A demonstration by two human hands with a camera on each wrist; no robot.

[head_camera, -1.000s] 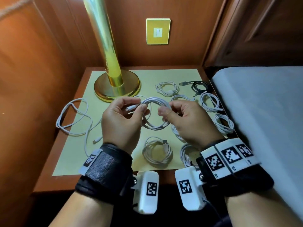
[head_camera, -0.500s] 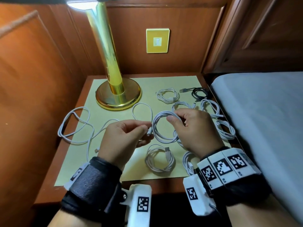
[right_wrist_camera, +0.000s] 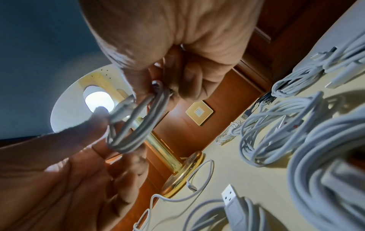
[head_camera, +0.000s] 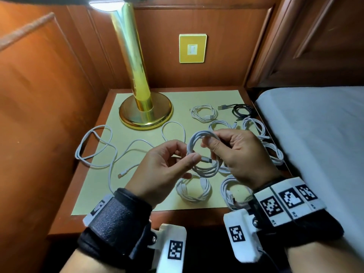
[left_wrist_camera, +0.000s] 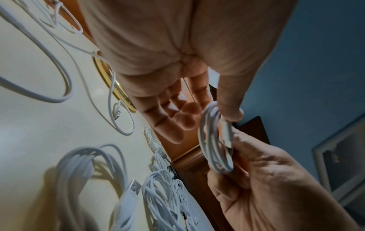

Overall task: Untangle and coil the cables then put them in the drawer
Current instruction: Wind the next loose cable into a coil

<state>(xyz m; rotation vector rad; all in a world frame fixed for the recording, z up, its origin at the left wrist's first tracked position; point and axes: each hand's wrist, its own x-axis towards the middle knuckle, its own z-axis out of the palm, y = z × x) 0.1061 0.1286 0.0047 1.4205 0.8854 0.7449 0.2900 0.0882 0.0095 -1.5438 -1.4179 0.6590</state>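
A white cable coil [head_camera: 204,170] is held in the air above the nightstand's yellow mat [head_camera: 177,99]. My right hand [head_camera: 208,141] pinches the coil's top. My left hand [head_camera: 194,158] pinches the cable's plug end [head_camera: 205,159], which lies across the coil. In the left wrist view the thumb presses the plug against the coil [left_wrist_camera: 215,140]. In the right wrist view the fingers [right_wrist_camera: 187,78] grip the coil [right_wrist_camera: 138,125]. One loose white cable [head_camera: 94,146] sprawls at the mat's left. No drawer is in view.
Several coiled white cables [head_camera: 194,191] and one black coil [head_camera: 242,111] lie on the mat's right half. A brass lamp base [head_camera: 145,115] stands at the back left. A bed [head_camera: 315,125] borders the right; wood panels enclose the left and back.
My left hand has brought the plug end from beside the coil to across it. Both hands sit a little higher and closer together.
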